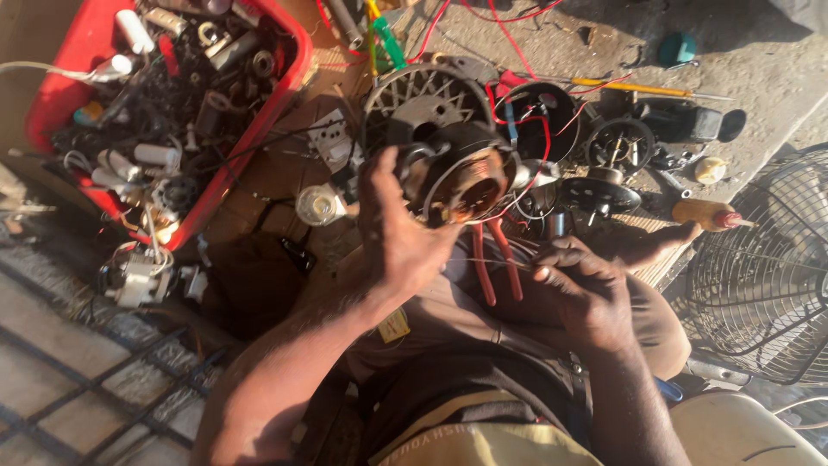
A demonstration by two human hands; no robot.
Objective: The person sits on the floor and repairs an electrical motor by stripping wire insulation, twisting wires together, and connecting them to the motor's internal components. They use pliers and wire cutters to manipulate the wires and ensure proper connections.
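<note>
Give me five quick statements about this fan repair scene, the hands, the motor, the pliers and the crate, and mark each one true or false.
1. The left hand grips the fan motor with copper windings showing. True.
2. The right hand holds a hammer. False: its fingers pinch a thin wire; no hammer shows.
3. The red-handled pliers lie on the person's lap between the two hands. True.
4. The red crate of small parts sits at the right of the view. False: it is at the upper left.
5. A wire fan guard is at the right edge. True.
</note>
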